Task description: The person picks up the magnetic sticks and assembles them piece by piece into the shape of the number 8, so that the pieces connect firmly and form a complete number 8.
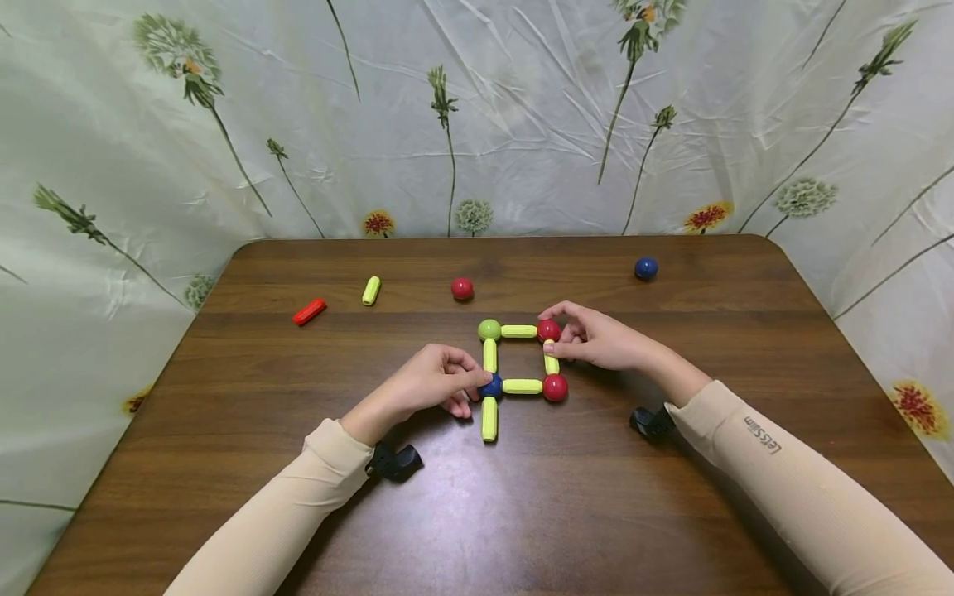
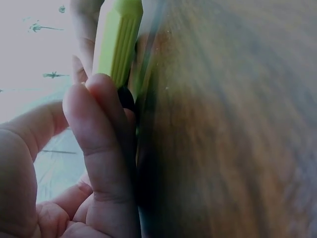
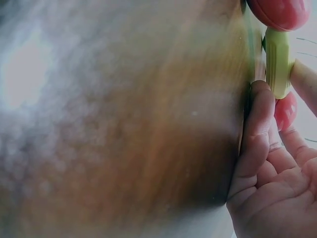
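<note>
A square of yellow-green rods and balls lies on the table. Its corners are a green ball, a blue ball and two red balls, one upper right and one lower right. My left hand holds the blue ball, thumb on top. From that ball a further rod extends toward me, close by the fingers in the left wrist view. On the square's right side, my right hand pinches the rod between the two red balls, its index finger at the upper one.
Loose on the wooden table lie a red rod, a yellow-green rod, a red ball and, at the back right, another blue ball. A flowered cloth hangs behind the table's far edge.
</note>
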The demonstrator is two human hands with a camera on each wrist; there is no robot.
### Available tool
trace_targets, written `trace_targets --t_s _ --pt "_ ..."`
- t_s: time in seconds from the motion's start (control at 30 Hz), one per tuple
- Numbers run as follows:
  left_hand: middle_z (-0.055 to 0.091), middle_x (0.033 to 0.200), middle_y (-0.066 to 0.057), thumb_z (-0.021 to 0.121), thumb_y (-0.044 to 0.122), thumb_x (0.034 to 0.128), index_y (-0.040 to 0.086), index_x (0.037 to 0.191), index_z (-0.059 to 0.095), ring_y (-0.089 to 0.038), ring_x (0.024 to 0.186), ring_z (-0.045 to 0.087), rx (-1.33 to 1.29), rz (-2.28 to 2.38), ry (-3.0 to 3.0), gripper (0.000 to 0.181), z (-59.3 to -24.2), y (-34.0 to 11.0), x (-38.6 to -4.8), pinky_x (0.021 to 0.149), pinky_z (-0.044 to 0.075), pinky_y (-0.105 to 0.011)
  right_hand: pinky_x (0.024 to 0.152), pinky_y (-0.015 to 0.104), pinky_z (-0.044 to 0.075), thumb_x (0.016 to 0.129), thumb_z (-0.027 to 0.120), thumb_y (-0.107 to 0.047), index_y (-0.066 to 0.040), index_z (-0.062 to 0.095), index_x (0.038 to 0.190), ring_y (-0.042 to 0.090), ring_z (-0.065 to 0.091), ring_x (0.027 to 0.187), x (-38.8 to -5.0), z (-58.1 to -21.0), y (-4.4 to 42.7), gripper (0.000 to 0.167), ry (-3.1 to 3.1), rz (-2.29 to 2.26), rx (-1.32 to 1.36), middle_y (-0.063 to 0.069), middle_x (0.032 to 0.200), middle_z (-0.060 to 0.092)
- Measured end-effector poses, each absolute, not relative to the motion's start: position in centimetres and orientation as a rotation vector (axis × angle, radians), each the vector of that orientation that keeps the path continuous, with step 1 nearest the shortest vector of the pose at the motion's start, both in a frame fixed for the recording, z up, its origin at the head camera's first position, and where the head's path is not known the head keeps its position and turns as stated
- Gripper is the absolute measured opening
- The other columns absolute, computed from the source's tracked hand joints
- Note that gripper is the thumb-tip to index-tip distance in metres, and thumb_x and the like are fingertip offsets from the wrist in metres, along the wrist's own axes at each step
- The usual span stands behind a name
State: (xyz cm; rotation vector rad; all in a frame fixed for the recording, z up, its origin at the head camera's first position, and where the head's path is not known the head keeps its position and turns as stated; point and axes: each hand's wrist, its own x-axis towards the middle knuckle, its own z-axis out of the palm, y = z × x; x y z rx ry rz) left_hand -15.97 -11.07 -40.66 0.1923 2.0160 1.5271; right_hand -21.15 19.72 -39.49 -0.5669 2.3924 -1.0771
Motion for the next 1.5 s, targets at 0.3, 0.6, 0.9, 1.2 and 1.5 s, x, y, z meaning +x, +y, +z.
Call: trace_targets --t_s 0.3,0.6,0.9,1.2,1.5 --pt "0.070 0.075 -0.003 0.079 0.016 0.0984 -0.001 0.104 0.070 -0.011 0.057 0.068 0.202 1.522 2.015 0.020 -40.4 -11.1 -15.8 0.056 0.058 -0.022 0.068 0.027 0.043 0.104 0.073 -0.026 -0.007 0.049 0.148 0.019 0.055 0.079 -21.1 -39.4 19.7 0.055 2.398 -1.082 -0.576 0.004 0.090 0.066" --pt "0.069 0.074 -0.003 0.077 0.016 0.1006 -0.001 0.105 0.069 -0.010 0.056 0.068 0.217 1.527 2.017 0.019 -40.5 -11.2 -15.8 0.055 0.058 -0.022 0.068 0.028 0.046 0.104 0.073 -0.027 -0.006 0.047 0.150 0.018 0.058 0.078 -21.0 -39.3 19.7 0.057 2.392 -1.081 -0.577 0.008 0.091 0.070" --pt "0.070 0.075 -0.003 0.077 0.016 0.1004 0.000 0.106 0.068 -0.011 0.057 0.068 0.220 1.524 2.021 0.020 -40.5 -11.2 -15.9 0.055 0.058 -0.022 0.066 0.031 0.052 0.106 0.070 -0.024 -0.004 0.049 0.149 0.024 0.064 0.083 -21.5 -37.6 21.6 0.052 2.476 -1.167 -0.517 0.016 0.101 0.072" --pt "0.069 0.076 -0.003 0.076 0.015 0.1009 -0.001 0.108 0.068 -0.011 0.058 0.068 0.203 1.533 1.997 0.018 -40.6 -11.2 -16.0 0.056 0.058 -0.023 0.074 0.026 0.047 0.105 0.072 -0.031 -0.008 0.063 0.140 0.020 0.063 0.094 -23.0 -35.5 26.3 0.043 2.899 -1.082 -0.362 0.015 0.116 0.069" --pt "0.069 0.075 -0.002 0.075 0.014 0.1010 -0.001 0.107 0.068 -0.010 0.058 0.068 0.202 1.538 1.996 0.018 -40.7 -11.2 -15.9 0.056 0.058 -0.022 0.108 0.070 0.045 0.107 0.065 -0.024 -0.001 0.052 0.150 0.056 0.056 0.131 -24.9 -35.7 30.2 0.051 2.963 -0.936 -0.211 0.038 0.144 0.054"
